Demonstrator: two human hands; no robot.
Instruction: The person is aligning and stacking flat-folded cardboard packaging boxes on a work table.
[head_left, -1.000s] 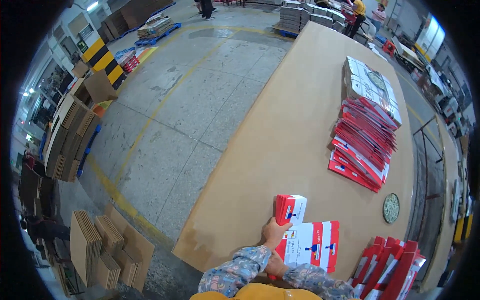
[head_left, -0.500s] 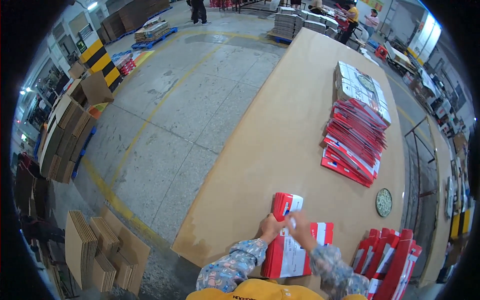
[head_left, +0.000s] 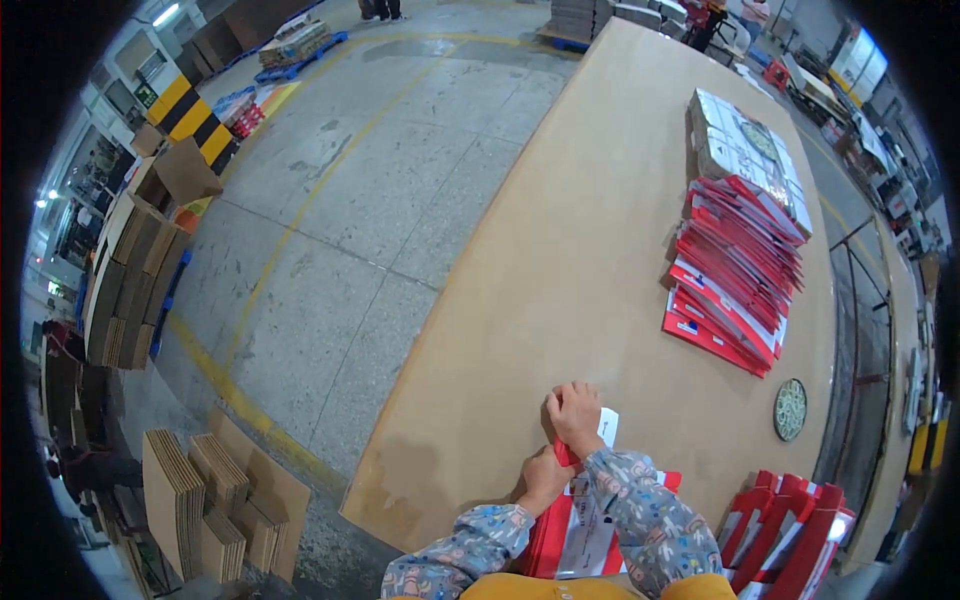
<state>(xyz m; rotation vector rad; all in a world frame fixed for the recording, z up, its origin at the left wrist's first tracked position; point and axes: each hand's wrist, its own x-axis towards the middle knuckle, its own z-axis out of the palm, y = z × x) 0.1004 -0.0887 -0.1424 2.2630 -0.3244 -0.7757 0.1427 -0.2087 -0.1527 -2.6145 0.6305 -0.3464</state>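
From here I see the left hand (head_left: 545,475) clasping red-and-white cartons (head_left: 590,548) on the table's (head_left: 470,400) near end; the right (head_left: 577,412) curls over their twelve-o'clock tip, its grip hidden. I'd press evenly. The table's edge lies at nine; room opens toward twelve, short of the red pile (head_left: 735,270) at half past one.

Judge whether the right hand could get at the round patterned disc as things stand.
Probably yes: nothing appears to stand between the right hand and the patterned disc, though that hand is on red-and-white cardboard.
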